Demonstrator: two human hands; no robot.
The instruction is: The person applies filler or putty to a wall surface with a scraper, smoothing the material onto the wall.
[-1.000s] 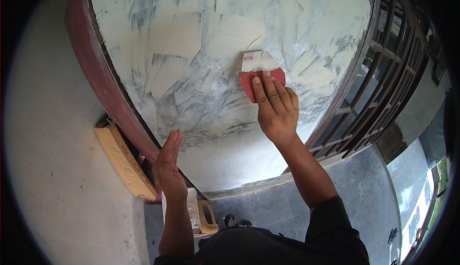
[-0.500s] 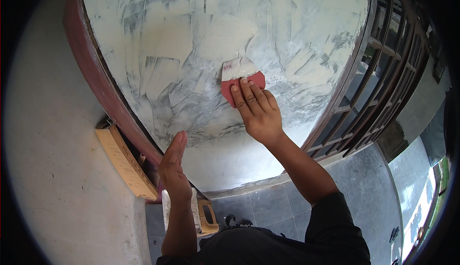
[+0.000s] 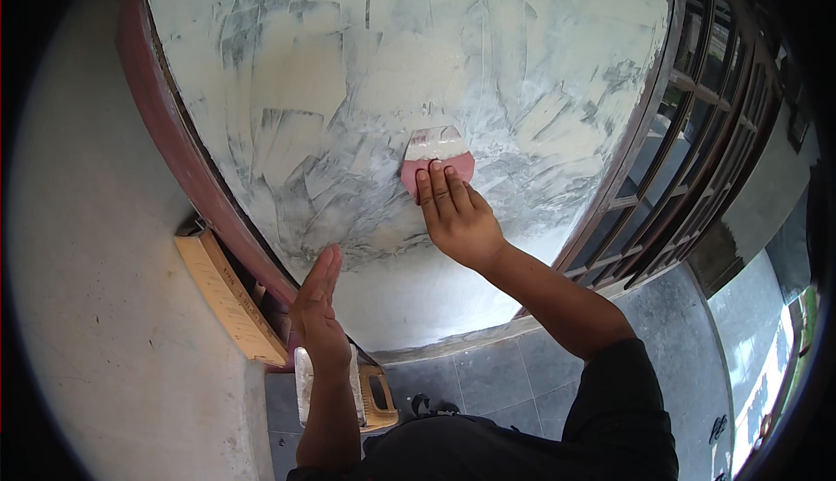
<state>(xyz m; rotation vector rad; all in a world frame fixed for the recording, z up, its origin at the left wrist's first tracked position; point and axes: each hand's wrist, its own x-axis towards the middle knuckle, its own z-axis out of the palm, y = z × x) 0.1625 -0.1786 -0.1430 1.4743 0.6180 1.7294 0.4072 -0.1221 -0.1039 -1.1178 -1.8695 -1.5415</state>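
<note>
My right hand (image 3: 460,218) grips a pink-red putty spreader (image 3: 438,165), its fingers lying flat over the tool's face. The upper edge of the spreader is smeared with white putty and lies against the wall panel (image 3: 383,72). Cream putty covers that panel in uneven strokes, with grey patches showing through. My left hand (image 3: 320,307) is held up near the panel's lower left, fingers stretched out and nothing seen in it. Behind my left forearm is a white putty-smeared tray (image 3: 305,385), partly hidden.
A tan plastic piece with a handle-like opening (image 3: 380,401) sits beside the tray. A long cardboard box (image 3: 228,298) leans by the reddish frame (image 3: 187,163) at left. Dark-framed window panes (image 3: 697,133) line the right. Grey floor tiles (image 3: 496,376) lie below.
My right hand and the spreader have moved down and slightly left on the panel. The putty patch above the spreader looks smoother at its edge. My left hand has barely shifted.
</note>
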